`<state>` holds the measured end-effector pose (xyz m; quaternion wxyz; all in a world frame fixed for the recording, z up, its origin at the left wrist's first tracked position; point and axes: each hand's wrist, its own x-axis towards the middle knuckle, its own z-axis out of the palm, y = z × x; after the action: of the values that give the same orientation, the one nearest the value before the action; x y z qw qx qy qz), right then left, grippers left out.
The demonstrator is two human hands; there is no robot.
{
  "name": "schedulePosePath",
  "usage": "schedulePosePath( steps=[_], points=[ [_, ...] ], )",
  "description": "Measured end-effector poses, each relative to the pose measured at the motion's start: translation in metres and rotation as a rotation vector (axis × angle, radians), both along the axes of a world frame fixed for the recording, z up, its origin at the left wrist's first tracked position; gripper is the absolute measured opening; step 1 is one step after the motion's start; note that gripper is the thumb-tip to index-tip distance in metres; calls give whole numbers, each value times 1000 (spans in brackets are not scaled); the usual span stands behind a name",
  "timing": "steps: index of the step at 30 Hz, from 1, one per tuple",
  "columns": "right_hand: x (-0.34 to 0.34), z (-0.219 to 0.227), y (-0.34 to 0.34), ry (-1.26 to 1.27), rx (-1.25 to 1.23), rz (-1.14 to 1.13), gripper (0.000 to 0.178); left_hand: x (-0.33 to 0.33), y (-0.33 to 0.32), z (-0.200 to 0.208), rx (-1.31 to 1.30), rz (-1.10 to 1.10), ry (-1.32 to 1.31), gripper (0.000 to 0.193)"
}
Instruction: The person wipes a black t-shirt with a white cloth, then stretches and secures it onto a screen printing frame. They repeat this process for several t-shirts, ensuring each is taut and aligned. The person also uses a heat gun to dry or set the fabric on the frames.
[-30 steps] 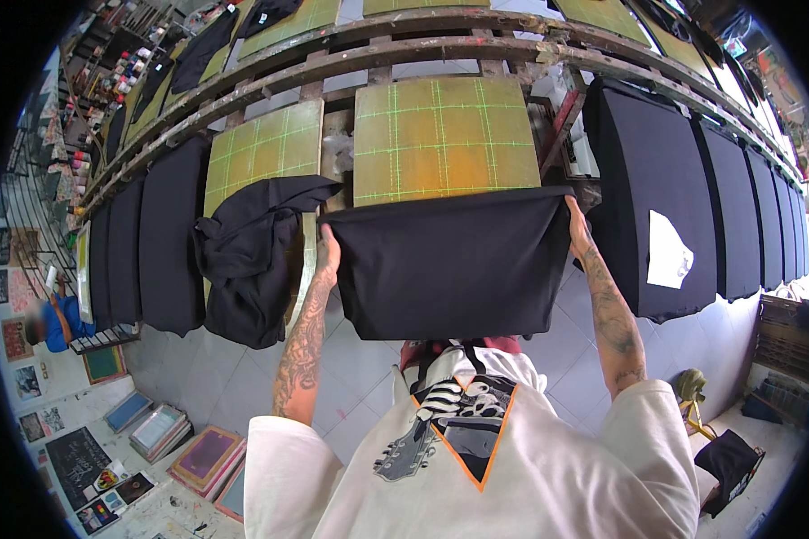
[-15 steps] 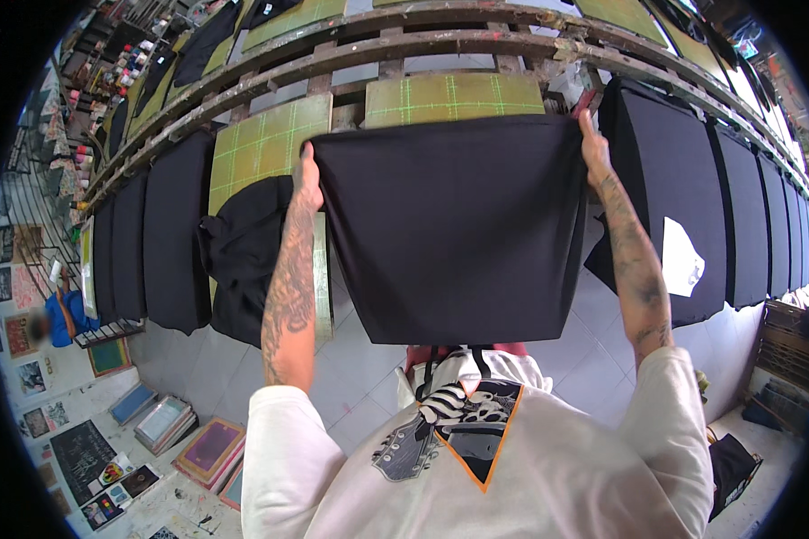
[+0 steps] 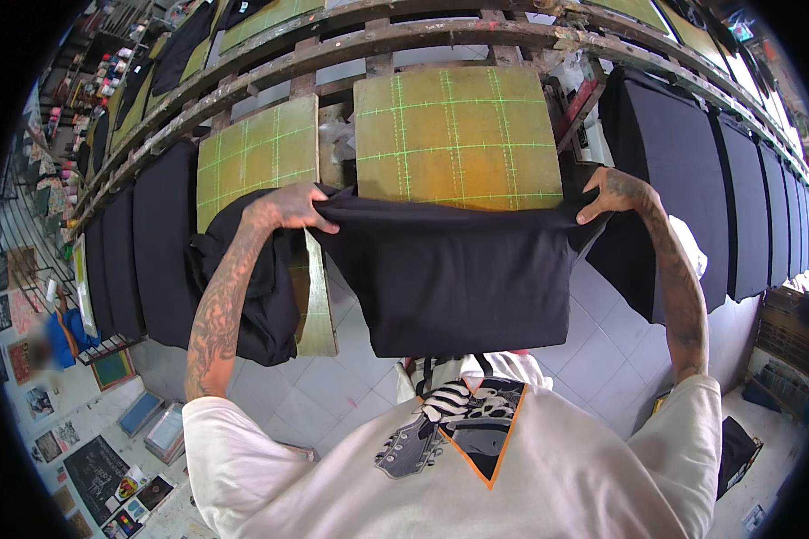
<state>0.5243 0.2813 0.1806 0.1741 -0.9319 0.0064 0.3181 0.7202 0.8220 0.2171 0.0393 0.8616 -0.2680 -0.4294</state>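
A black T-shirt (image 3: 458, 278) stretches between my two hands, covering the near part of a yellowish board (image 3: 454, 135) marked with green grid lines. My left hand (image 3: 292, 207) has its fingers and thumb closed on the cloth at the upper left corner. At the upper right corner my right hand (image 3: 616, 193) pinches the cloth in the same way. The shirt's near edge hangs close to my waist. Beside my left forearm, a bunched black garment (image 3: 256, 287) lies over the near part of another gridded board (image 3: 261, 153).
Black-covered boards stand in rows at the left (image 3: 166, 238) and right (image 3: 670, 180). A wooden rail frame (image 3: 404, 40) runs behind the boards. White paper (image 3: 689, 242) lies at the right, partly behind my forearm. Framed screens (image 3: 166, 431) rest at lower left; a person in blue (image 3: 63, 337) is far left.
Both hands have come down toward me and spread apart, drawing the shirt's far edge nearer. Much more of the gridded board now shows.
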Motion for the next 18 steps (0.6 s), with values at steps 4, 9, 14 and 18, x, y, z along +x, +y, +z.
schedulePosePath(
  steps=[4, 9, 14, 18],
  points=[
    [8, 16, -7, -151, -18, -186, 47, 33, -12, -27, -132, -77, -435, 33],
    [87, -46, -69, -729, -97, -343, 36, 110, -53, -57, -395, 282, -674, 36],
    [179, -59, -104, -936, -227, -515, 44, 190, -110, -70, -289, 363, -917, 42],
    [197, -73, -112, -1109, -327, -234, 37, 235, -113, -116, -102, 210, -1127, 42]
  ],
)
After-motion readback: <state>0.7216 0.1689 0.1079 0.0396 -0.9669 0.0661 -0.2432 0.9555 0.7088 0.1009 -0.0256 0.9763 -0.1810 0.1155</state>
